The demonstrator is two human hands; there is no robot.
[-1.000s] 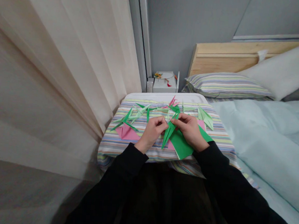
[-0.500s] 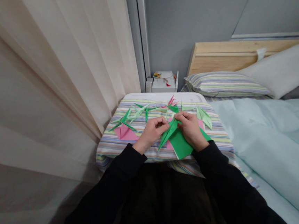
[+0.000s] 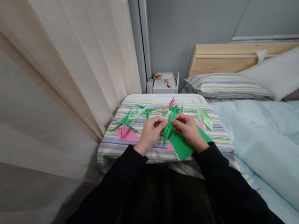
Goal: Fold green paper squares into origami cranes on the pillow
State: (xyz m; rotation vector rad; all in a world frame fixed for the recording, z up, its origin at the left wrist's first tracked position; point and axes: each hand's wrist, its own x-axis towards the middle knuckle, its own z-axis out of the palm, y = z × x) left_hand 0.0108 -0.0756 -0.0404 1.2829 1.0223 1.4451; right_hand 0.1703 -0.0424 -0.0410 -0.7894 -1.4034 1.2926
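Between my two hands is a dark green folded origami paper (image 3: 167, 132), narrow and pointed at its lower end. My left hand (image 3: 152, 129) pinches its left side with thumb and forefinger. From the right, my right hand (image 3: 188, 129) pinches it too, fingertips close to those of the left. Under my right hand lies a flat green paper sheet (image 3: 180, 145), with a pink sheet (image 3: 170, 146) partly beneath it. To the left are a green paper crane (image 3: 125, 120), a light green crane (image 3: 138, 114) and a pink folded paper (image 3: 127, 133).
The small table bears a striped cloth (image 3: 146, 153). At its back stand a pink crane (image 3: 171, 101) and a light green folded piece (image 3: 205, 118). A curtain (image 3: 64, 66) borders the left, a bed with a pale blue quilt (image 3: 273, 136) the right. A white box (image 3: 164, 87) stands behind.
The folded green paper has turned more upright between my hands. My right hand's fingertips have shifted slightly down and left on it.
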